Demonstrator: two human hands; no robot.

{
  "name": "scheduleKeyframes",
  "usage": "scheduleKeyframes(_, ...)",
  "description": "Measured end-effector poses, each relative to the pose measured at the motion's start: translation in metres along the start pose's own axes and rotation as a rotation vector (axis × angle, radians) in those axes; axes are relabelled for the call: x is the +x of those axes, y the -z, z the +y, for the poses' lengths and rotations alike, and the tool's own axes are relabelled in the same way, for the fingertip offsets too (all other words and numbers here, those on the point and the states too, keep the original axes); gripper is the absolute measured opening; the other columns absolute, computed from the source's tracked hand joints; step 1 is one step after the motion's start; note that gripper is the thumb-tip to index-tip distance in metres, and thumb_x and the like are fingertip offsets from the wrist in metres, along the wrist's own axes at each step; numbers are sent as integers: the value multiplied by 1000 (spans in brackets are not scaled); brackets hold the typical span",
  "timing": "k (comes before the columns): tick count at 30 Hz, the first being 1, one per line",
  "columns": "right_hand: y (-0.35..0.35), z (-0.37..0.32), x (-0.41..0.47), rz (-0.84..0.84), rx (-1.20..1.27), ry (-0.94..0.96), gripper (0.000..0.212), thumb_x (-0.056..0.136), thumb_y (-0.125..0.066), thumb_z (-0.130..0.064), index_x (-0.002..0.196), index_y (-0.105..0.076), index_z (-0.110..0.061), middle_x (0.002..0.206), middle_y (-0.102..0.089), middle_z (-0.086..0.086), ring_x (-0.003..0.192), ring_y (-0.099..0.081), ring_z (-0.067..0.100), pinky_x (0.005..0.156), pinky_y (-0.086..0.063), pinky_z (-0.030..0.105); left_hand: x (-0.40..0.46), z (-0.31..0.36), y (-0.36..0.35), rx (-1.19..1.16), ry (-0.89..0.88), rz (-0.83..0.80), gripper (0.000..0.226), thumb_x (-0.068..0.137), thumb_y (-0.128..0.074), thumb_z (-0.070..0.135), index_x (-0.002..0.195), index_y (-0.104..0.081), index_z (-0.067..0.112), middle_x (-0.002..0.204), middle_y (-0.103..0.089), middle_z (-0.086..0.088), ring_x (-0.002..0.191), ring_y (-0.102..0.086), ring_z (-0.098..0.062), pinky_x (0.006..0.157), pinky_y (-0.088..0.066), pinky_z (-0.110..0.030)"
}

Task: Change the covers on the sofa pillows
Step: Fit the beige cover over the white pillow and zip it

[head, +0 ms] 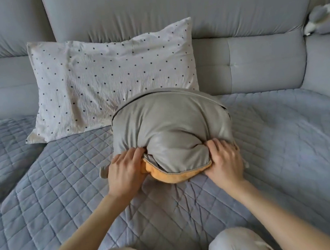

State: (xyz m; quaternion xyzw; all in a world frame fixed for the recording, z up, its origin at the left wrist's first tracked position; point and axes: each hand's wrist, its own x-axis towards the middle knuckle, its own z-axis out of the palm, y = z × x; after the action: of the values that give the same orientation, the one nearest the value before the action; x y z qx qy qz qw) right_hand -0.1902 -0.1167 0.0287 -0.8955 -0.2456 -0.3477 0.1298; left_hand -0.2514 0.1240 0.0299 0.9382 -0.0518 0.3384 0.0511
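Two pillows on quilted sofa throw (47, 193). One grey cover (170, 128), bulging, mid-seat; one orange pillow (176, 175) protruding from near open edge. One polka-dot pillow (109, 78) behind-left of grey cover, leaning on sofa backrest (171, 12). Two hands: left hand (124, 173) and right hand (226, 159) curled, gripping cover's opening either side of orange pillow.

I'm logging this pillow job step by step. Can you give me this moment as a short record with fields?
surface: blue-grey quilted throw on grey sofa
pillow in work: orange pillow, mostly inside grey fabric cover
left hand: grips the cover's open edge
right hand: grips the cover's open edge
behind: white dotted pillow, leaning on the backrest
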Motion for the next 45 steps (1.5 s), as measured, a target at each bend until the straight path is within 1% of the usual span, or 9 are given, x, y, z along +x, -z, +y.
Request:
scheduleKeyframes(6, 65, -7, 7, -437, 0, 1, 17, 69, -63, -27, 77, -51, -17, 76, -66, 3, 77, -64, 31, 54, -32, 30, -4, 8, 55, 13, 133, -415, 27, 73, -64, 35, 94, -54, 23, 86, -67, 2, 83, -64, -28, 61, -37, -31)
scheduleKeyframes(10, 102, -6, -4, -648, 99, 35, 33, 66, -66, -47, 78, -45, -25, 74, -51, -9, 85, -61, 22, 58, -31, 29, -28, -2, 89, 28, -59, -433, 46, 67, -56, 61, 101, -54, 29, 86, -66, 8, 77, -66, -23, 63, -50, -33)
scheduleKeyframes(13, 116, 0, -12, -735, 78, -3, 67, 63, -63, -68, 115, -44, -30, 114, -45, -12, 113, -45, 11, 85, -37, 28, -46, -7, 97, 61, -132, -340, 69, 59, -56, 73, 111, -48, 28, 101, -56, 6, 86, -60, -18, 71, -51, -35)
scheduleKeyframes(19, 125, -42, 4, -154, -136, 130, 94, 46, -58, -79, 120, -51, -20, 117, -55, 4, 104, -49, 25, 84, -47, 46, -17, 22, 111, 202, -173, -111, 99, 52, -53, 84, 123, -44, 16, 128, -45, -7, 115, -46, -28, 97, -40, -52)
scheduleKeyframes(26, 53, -70, 9, -453, -240, 50, 142, 13, -84, -62, 134, -44, 1, 134, -47, 26, 124, -45, 42, 98, -32, 67, 3, 42, 46, 318, -141, -233, 136, 21, -77, 70, 139, -36, 17, 124, -56, -17, 104, -56, -38, 90, -45, -55)
scheduleKeyframes(29, 34, -75, 34, -559, -348, 11, 122, 54, -79, -57, 143, -23, 4, 144, -27, 27, 133, -29, 41, 103, -18, 64, 26, 42, 21, 275, -130, -133, 106, 40, -77, 60, 130, -44, 15, 100, -62, -8, 82, -60, -28, 71, -49, -43)
scheduleKeyframes(34, 14, -62, 44, -371, -211, 45, 42, 37, -81, -33, 68, -61, -14, 65, -59, 5, 60, -58, 25, 64, -34, 38, 47, 43, 8, 178, -25, -224, 54, 41, -77, 45, 84, -64, 16, 64, -62, 1, 57, -63, -22, 50, -44, -30)
scheduleKeyframes(40, 43, -61, 22, -433, -24, 1, 28, 78, -57, -40, 89, -56, -15, 91, -69, 9, 88, -63, 31, 71, -36, 35, 26, 49, 41, 54, 104, -419, 51, 73, -61, 54, 113, -54, 23, 108, -65, -2, 103, -59, -28, 79, -40, -31)
scheduleKeyframes(45, 72, -41, -9, -304, 114, 210, 34, 65, -56, -50, 80, -53, -20, 73, -63, -4, 69, -62, 18, 64, -35, 29, -10, 47, 83, -184, -143, -415, 67, 62, -58, 74, 119, -47, 40, 112, -58, 13, 105, -57, -11, 87, -40, -27)
